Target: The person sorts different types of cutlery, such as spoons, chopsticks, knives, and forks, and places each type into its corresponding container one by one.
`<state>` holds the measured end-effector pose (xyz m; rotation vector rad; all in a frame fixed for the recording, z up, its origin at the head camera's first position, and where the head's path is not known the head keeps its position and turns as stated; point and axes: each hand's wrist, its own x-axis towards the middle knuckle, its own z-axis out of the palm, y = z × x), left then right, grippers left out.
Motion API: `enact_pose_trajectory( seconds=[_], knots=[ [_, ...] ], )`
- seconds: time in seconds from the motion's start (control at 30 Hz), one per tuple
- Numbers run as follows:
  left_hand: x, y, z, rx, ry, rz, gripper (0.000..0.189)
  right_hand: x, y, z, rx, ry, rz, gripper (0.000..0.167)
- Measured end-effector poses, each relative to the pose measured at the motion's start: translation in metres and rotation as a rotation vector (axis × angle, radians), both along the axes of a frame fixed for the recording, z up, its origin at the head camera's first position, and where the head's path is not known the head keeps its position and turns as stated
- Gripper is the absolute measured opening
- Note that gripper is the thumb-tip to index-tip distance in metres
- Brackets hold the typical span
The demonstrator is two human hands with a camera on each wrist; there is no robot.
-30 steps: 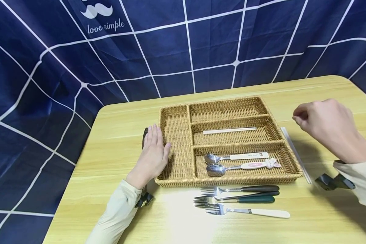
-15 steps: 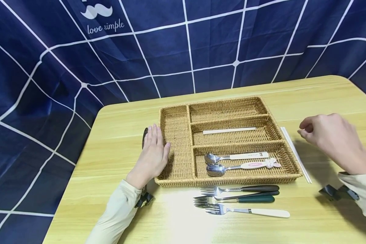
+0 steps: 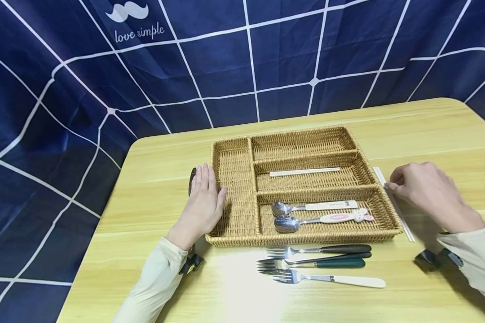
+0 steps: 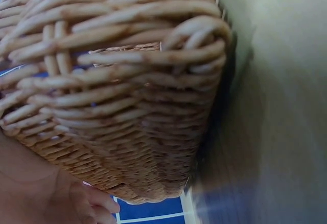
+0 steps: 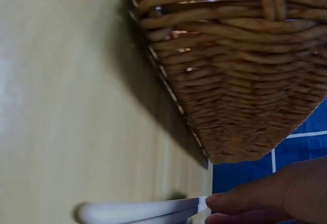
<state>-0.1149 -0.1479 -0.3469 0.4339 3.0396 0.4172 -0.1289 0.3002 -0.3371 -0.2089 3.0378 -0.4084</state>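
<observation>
Right of basket (image 3: pixel 235 197), right hand (image 3: pixel 432 193) now lower, grip pinched on chopsticks (image 3: pixel 403 222); left hand (image 3: pixel 200 208) unmoved, fingers straight.

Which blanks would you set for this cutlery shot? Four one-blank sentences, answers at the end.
1. The bare left hand rests on the ____ side of the tan, rectangular wicker tray.
2. In the tray's front compartment lie ____ silvery metal spoons with pale handles.
3. Of the metal forks in front of the tray, the one nearest the camera has a ____ handle.
4. The bare right hand is at the slim, white chopsticks along the tray's ____ side.

Missing words: left; two; white; right.
</observation>
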Motion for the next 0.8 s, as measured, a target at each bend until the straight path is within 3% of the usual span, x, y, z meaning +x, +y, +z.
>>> enact_pose_trajectory(
  seconds=[0.23, 0.4, 0.8],
  knots=[
    [-0.001, 0.001, -0.002, 0.015, 0.004, -0.004, 0.064, 0.0, 0.004, -0.005, -0.011, -0.013, -0.014, 0.017],
    [0.003, -0.002, -0.005, 0.03, -0.025, 0.011, 0.066, 0.001, 0.002, -0.007, -0.007, -0.021, -0.028, 0.019],
    [0.013, -0.011, -0.005, 0.039, -0.006, 0.018, 0.067, -0.001, -0.015, -0.014, -0.04, -0.11, -0.072, 0.017]
  ],
)
